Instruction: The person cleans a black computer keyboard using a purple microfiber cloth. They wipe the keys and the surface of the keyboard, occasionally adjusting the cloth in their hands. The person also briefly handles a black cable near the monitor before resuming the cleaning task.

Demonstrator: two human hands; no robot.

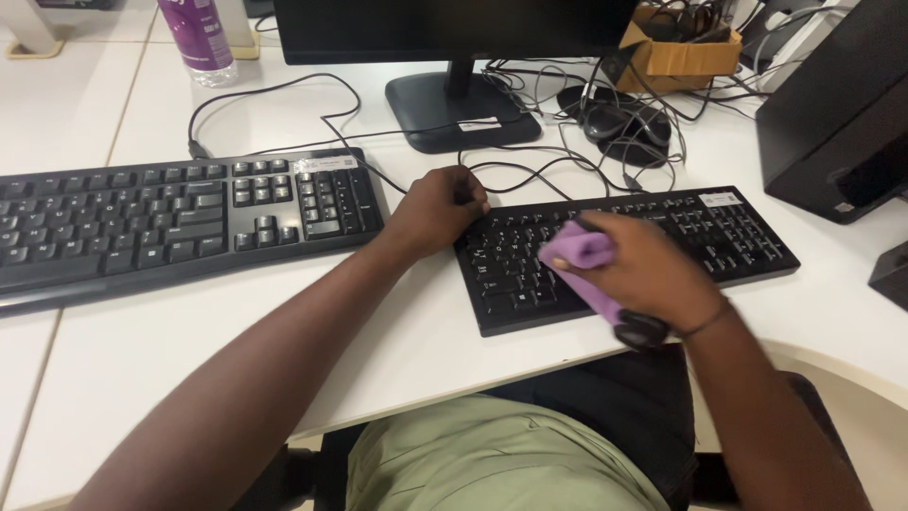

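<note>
Two keyboards lie on the white desk, and ours is the right-hand black keyboard, set slightly askew in front of us, its long axis running left to right with the far end tilting away toward the dark case at the right. We press a purple cloth down on its middle keys with our right hand, fingers clenched around the bunched fabric, so the cloth sits directly under the grip and touches the key rows. The unwiped length of the board stretches rightward from that hand along the same axis. Our left hand is curled, fist-like, on the keyboard's upper left corner; we cannot tell whether it pinches the edge or merely rests there. It is the nearer hand to the left end, the right hand nearer to the rest. Just beside lies the second keyboard, apart from ours. Behind stand a monitor base, tangled cables, a mouse, a cardboard box and a bottle.
</note>
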